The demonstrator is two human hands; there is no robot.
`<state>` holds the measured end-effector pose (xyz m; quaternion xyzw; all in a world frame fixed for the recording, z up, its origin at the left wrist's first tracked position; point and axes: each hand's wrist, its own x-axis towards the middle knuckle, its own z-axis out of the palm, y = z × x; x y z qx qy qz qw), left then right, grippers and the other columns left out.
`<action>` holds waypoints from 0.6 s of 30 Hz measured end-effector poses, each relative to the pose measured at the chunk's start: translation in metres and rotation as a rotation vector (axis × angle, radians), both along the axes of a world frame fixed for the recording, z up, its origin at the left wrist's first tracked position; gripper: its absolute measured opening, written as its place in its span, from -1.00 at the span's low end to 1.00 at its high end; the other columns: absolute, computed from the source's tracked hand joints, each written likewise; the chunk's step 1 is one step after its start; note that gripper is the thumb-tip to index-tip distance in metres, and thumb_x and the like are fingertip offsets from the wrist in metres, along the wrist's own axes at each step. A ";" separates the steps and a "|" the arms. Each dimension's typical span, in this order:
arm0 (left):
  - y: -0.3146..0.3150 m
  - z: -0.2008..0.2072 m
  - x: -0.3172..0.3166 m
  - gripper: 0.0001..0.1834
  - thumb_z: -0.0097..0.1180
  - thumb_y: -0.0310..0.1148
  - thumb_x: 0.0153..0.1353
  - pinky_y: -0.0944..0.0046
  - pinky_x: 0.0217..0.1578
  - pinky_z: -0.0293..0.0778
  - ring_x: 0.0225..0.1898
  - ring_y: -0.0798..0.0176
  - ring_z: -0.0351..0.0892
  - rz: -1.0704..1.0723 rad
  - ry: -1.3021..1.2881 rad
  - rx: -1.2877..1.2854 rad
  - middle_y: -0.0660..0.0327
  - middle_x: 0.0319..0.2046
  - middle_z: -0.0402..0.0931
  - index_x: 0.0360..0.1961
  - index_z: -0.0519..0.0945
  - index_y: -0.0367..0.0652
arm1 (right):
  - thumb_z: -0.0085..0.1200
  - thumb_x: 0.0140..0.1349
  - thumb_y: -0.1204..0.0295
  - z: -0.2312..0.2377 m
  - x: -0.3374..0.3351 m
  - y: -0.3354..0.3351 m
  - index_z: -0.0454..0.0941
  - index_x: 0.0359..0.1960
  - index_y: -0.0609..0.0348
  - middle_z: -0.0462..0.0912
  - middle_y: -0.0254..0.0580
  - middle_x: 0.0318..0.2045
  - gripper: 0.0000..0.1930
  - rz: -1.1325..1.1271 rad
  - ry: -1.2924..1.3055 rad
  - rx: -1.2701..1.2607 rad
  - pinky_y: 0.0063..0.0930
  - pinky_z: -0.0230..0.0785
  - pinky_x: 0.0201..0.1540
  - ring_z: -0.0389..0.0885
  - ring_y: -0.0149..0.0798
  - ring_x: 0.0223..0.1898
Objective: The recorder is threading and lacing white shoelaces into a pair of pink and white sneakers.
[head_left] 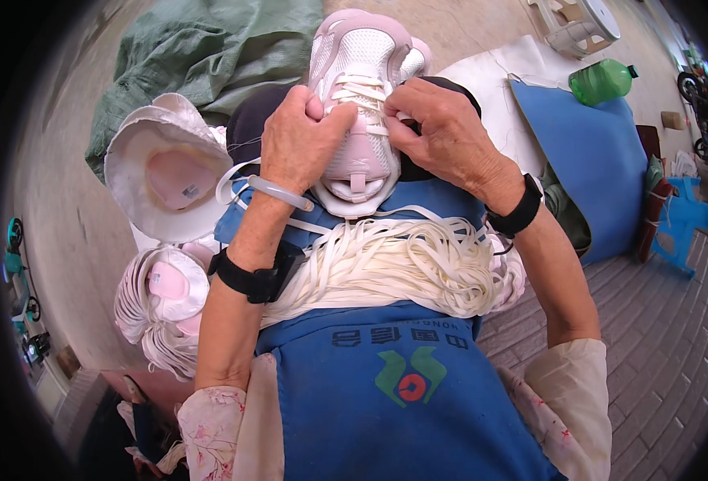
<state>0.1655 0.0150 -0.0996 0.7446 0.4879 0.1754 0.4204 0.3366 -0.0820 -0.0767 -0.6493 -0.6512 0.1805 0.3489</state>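
A pink and white sneaker upper (362, 156) lies between my knees, its heel opening toward me and toe pointing away. Off-white flat shoelace (362, 84) crosses its front in several rows. My left hand (302, 136) is closed at the left edge of the lacing, thumb against the upper; what its fingers hold is hidden. On the opposite edge, my right hand (442, 136) pinches a bit of white lace between thumb and fingers. Across my lap, over a blue apron (402, 361), spreads a thick bundle of loose laces (402, 264). A white ring-shaped band (278, 192) sits at my left wrist.
Stacked pink and white uppers (165, 289) stand at my left, below a larger pale one (161, 172). Green sheeting (202, 48) lies beyond. To the right are a blue panel (586, 152), a green bottle (602, 82), a white stool (582, 24) and a blue stool (679, 220).
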 end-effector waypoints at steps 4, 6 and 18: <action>-0.001 -0.001 -0.001 -0.58 0.30 -0.16 0.05 0.31 -0.52 0.28 -0.56 0.39 0.22 0.011 0.019 0.032 0.31 -0.64 0.30 -0.57 0.37 -0.24 | 0.13 0.10 0.47 -0.003 0.000 0.000 0.54 -0.43 0.18 0.56 -0.14 -0.45 -0.94 -0.010 -0.244 0.051 -0.25 0.43 -0.38 0.59 -0.03 -0.43; 0.000 0.000 -0.002 -0.59 0.29 -0.15 0.07 0.31 -0.51 0.30 -0.56 0.39 0.24 -0.022 -0.006 0.024 0.31 -0.63 0.31 -0.55 0.38 -0.25 | 0.13 0.10 0.47 -0.007 0.001 -0.002 0.54 -0.43 0.17 0.56 -0.15 -0.45 -0.94 -0.055 -0.164 0.090 -0.25 0.43 -0.38 0.60 -0.04 -0.43; -0.004 0.003 -0.018 -0.63 0.24 -0.15 0.12 0.30 -0.40 0.44 -0.53 0.33 0.41 -0.046 -0.117 -0.045 0.19 -0.58 0.48 -0.42 0.48 -0.29 | 0.14 0.12 0.42 -0.004 0.008 -0.004 0.59 -0.34 0.17 0.59 -0.12 -0.40 -0.88 -0.017 0.012 -0.003 -0.26 0.44 -0.28 0.60 -0.04 -0.37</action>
